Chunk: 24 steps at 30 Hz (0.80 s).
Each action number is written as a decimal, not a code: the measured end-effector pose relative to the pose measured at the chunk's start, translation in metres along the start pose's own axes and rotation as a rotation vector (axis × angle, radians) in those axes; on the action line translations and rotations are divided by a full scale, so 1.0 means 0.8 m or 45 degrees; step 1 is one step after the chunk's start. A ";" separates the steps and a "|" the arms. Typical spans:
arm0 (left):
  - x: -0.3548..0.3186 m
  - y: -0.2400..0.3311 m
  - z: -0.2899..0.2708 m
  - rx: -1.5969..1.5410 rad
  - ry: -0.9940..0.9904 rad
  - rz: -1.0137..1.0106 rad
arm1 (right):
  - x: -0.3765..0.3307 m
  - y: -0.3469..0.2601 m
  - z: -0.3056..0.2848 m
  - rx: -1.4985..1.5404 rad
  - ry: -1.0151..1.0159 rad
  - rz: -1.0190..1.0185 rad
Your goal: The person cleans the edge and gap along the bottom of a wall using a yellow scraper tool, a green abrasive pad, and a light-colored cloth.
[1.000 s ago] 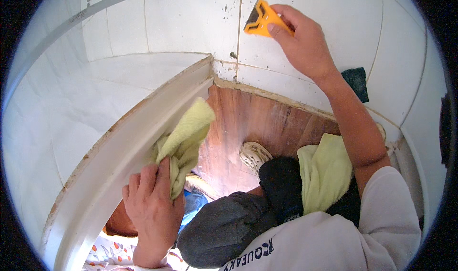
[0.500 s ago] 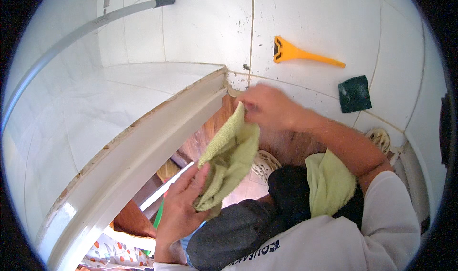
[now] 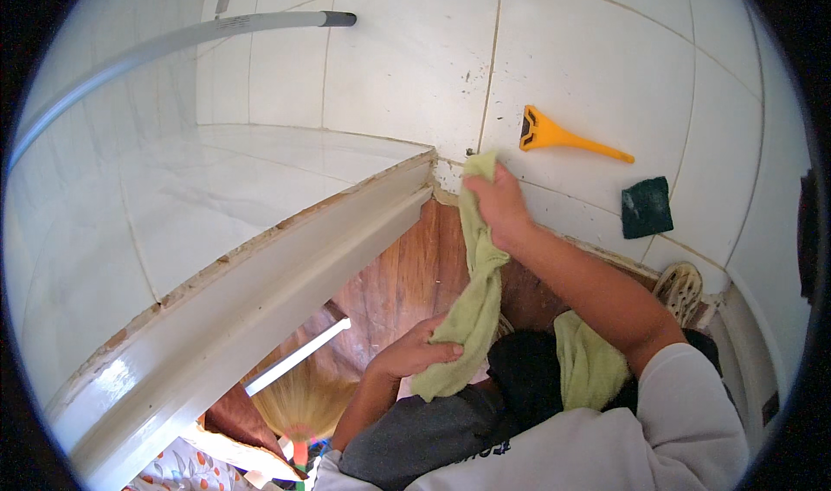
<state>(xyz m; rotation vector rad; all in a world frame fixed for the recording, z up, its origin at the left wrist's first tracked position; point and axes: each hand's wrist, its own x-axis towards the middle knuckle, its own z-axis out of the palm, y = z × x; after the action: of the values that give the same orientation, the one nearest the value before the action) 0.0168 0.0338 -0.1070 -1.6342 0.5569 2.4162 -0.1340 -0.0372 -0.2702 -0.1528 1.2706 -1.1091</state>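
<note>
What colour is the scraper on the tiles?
Orange-yellow scraper, seen in the head view.

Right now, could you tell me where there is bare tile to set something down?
Free: the white tiles left of the yellow scraper, up to the grey pipe. Crowded: the corner where the right hand presses the green cloth, and around the dark green sponge.

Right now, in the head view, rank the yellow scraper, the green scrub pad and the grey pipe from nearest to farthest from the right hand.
1. Yellow scraper: just right of the right hand, lying on the tile.
2. Green scrub pad: farther right, past the scraper's handle tip.
3. Grey pipe: far off to the upper left, along the wall.
</note>
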 end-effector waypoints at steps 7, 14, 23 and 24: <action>0.010 0.006 -0.021 0.060 -0.133 0.054 | -0.014 0.003 0.037 -0.944 -0.255 -0.538; 0.013 0.013 -0.036 -0.086 -0.204 -0.010 | 0.001 -0.006 0.035 -1.077 -0.502 -0.708; 0.020 0.009 -0.057 -0.035 -0.286 0.007 | -0.002 -0.007 0.048 -1.012 -0.526 -0.812; 0.019 0.008 -0.058 0.013 -0.312 -0.004 | -0.008 -0.013 0.050 -0.989 -0.545 -0.855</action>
<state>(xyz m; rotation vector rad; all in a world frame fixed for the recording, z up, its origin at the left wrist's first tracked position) 0.0484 0.0084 -0.1349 -1.3056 0.5234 2.5552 -0.1068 -0.0566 -0.2444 -1.4067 1.2165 -0.9860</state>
